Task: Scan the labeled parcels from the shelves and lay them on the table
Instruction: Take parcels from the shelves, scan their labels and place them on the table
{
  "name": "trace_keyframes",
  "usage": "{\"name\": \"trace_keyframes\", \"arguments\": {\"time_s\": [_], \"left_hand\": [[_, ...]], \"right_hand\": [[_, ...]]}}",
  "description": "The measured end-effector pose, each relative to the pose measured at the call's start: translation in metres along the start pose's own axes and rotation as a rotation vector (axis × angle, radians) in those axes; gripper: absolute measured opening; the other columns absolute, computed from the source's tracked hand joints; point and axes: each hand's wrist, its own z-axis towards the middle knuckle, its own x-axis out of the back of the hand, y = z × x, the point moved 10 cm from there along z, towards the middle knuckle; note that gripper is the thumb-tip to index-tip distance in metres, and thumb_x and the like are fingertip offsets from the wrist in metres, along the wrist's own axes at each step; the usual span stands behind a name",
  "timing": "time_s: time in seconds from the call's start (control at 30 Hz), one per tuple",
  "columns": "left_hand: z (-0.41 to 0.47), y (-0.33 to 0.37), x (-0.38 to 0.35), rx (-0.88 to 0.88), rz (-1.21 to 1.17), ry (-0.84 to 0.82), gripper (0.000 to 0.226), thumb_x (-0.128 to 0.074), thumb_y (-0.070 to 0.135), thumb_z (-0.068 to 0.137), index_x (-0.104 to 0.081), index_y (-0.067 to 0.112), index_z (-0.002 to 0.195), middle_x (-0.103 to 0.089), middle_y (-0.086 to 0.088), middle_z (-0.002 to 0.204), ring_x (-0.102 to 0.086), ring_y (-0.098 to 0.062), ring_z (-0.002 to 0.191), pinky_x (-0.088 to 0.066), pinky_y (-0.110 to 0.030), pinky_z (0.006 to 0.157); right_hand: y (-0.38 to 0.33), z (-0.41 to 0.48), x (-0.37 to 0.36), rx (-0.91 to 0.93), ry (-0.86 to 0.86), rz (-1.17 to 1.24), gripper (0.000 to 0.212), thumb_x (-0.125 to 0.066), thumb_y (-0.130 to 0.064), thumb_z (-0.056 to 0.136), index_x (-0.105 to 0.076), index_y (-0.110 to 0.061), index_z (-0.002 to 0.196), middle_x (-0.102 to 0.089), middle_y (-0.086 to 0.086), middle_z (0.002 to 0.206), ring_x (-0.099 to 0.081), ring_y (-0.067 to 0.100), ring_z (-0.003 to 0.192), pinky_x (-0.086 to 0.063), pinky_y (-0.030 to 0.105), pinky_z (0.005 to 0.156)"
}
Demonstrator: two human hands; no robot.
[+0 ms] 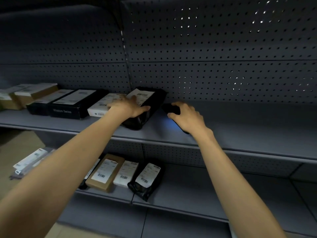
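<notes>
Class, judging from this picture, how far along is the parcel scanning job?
Done: cannot tell; the table is out of view. In hand: the left hand holds a black parcel; the right hand grips the scanner. Left: upper-shelf parcels and lower-shelf parcels.

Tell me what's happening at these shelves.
A person is working at grey shelving. The left hand grips a black labelled parcel on the upper shelf, while the right hand holds a dark scanner just beside it, with a bluish glow on the shelf below it. More labelled boxes sit in a row to the left, and further parcels lie on the lower shelf. No table is in view.
</notes>
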Motion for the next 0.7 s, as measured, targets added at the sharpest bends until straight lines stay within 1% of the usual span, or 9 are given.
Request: {"name": "trace_keyframes", "arguments": {"time_s": [0.07,0.13,0.2,0.27,0.37,0.43,0.53,0.7], "left_hand": [[0.000,0.004,0.002,-0.011,0.001,-0.018,0.113,-0.025,0.097,0.068,-0.003,0.033,0.158,0.001,-0.014,0.164,-0.015,-0.045,0.146,-0.023,-0.062,0.114],[-0.008,0.012,0.009,-0.050,0.015,0.012,0.108,-0.026,0.094,0.074,-0.005,0.030,0.158,-0.001,-0.014,0.164,-0.015,-0.046,0.146,-0.022,-0.060,0.115],[-0.022,0.024,0.020,-0.139,0.055,0.104,0.097,-0.029,0.088,0.081,-0.009,0.031,0.157,-0.006,-0.011,0.163,-0.017,-0.046,0.144,-0.024,-0.060,0.114],[-0.039,0.040,0.033,-0.259,0.078,0.239,0.087,-0.037,0.080,0.086,-0.019,0.031,0.156,-0.019,-0.011,0.160,-0.026,-0.043,0.141,-0.030,-0.057,0.110],[-0.069,0.068,0.049,-0.438,0.024,0.424,0.073,-0.053,0.063,0.090,-0.036,0.025,0.149,-0.043,-0.012,0.146,-0.043,-0.039,0.130,-0.041,-0.052,0.101],[-0.090,0.092,0.053,-0.551,-0.027,0.503,0.065,-0.056,0.057,0.090,-0.044,0.022,0.144,-0.051,-0.012,0.139,-0.048,-0.038,0.125,-0.046,-0.049,0.096],[-0.126,0.140,0.047,-0.713,-0.068,0.544,0.059,-0.055,0.054,0.092,-0.047,0.022,0.141,-0.055,-0.010,0.135,-0.050,-0.036,0.121,-0.048,-0.046,0.089],[-0.213,0.236,0.035,-1.003,-0.149,0.617,0.053,-0.053,0.052,0.093,-0.048,0.027,0.140,-0.055,-0.002,0.135,-0.051,-0.031,0.121,-0.044,-0.047,0.092]], "right_hand": [[-0.001,-0.001,0.002,-0.006,0.004,0.002,0.058,-0.056,-0.046,0.096,-0.041,-0.031,0.150,-0.047,0.011,0.148,-0.050,0.038,0.128,-0.044,0.045,0.098],[-0.002,-0.004,0.009,-0.006,0.024,0.000,0.058,-0.057,-0.045,0.095,-0.042,-0.030,0.149,-0.049,0.011,0.146,-0.051,0.038,0.127,-0.044,0.043,0.096],[-0.004,-0.013,0.020,-0.002,0.053,0.000,0.058,-0.058,-0.044,0.094,-0.044,-0.029,0.149,-0.051,0.011,0.144,-0.053,0.037,0.125,-0.045,0.043,0.094],[-0.004,-0.026,0.034,-0.008,0.097,0.004,0.057,-0.060,-0.042,0.094,-0.046,-0.028,0.147,-0.054,0.011,0.141,-0.054,0.037,0.122,-0.046,0.043,0.092],[0.002,-0.053,0.056,-0.038,0.166,0.001,0.055,-0.060,-0.041,0.094,-0.048,-0.027,0.145,-0.054,0.009,0.141,-0.055,0.036,0.120,-0.045,0.044,0.089],[0.014,-0.078,0.070,-0.088,0.215,-0.010,0.055,-0.060,-0.042,0.095,-0.047,-0.028,0.146,-0.051,0.008,0.144,-0.054,0.036,0.122,-0.045,0.045,0.091],[0.045,-0.127,0.095,-0.194,0.295,-0.038,0.055,-0.060,-0.042,0.096,-0.046,-0.027,0.147,-0.050,0.006,0.144,-0.054,0.035,0.122,-0.045,0.045,0.091],[0.102,-0.231,0.143,-0.396,0.427,-0.111,0.054,-0.061,-0.040,0.096,-0.047,-0.025,0.146,-0.052,0.004,0.143,-0.056,0.034,0.121,-0.046,0.044,0.089]]}}
